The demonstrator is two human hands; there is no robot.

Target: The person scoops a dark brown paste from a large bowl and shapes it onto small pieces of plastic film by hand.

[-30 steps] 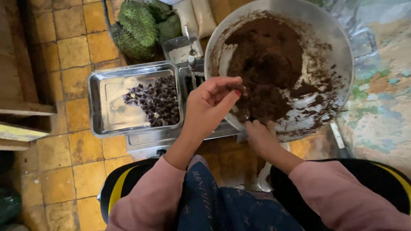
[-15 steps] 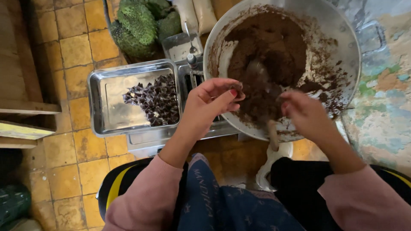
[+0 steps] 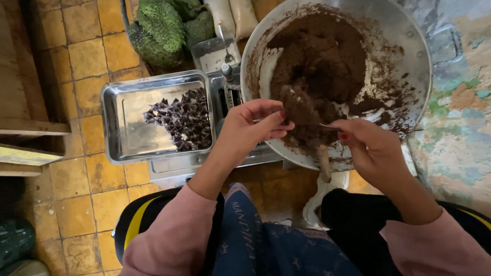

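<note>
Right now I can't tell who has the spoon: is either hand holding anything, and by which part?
Right hand pinches a thin spoon-like tool by its end. Left hand: cannot tell.

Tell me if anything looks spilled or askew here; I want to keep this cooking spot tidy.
Little stands out. Brown paste is smeared up the inner wall of the big metal bowl, but none shows on the tiled floor. The dark wrapped pieces sit heaped at one end of the steel tray.

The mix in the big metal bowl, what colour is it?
Dark brown mix, clearest in the head view.
</note>
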